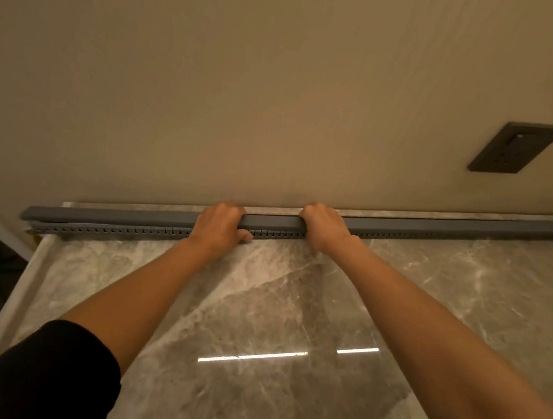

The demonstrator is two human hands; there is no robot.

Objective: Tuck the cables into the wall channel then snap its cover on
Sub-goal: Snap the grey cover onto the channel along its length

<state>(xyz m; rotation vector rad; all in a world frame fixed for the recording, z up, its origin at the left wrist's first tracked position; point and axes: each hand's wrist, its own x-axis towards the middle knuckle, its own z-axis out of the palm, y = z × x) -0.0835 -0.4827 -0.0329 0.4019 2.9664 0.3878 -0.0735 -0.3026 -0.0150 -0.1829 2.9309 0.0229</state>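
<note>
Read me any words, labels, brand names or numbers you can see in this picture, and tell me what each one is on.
There is no readable text.
Wall socket plate: dark, with a small pale mark near its top, too small to read as a sign.
Channel cover, gripped by the left hand and right hand: plain grey, no print.
Slotted channel: only slots, no markings.

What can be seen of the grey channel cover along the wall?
The long grey plastic channel cover is a smooth, matte strip lying along the top of the slotted grey cable channel where the beige wall meets the marble surface. Both hands grip it near the middle, the left hand and right hand curled over it. Its left end looks slightly raised, not fully seated.
</note>
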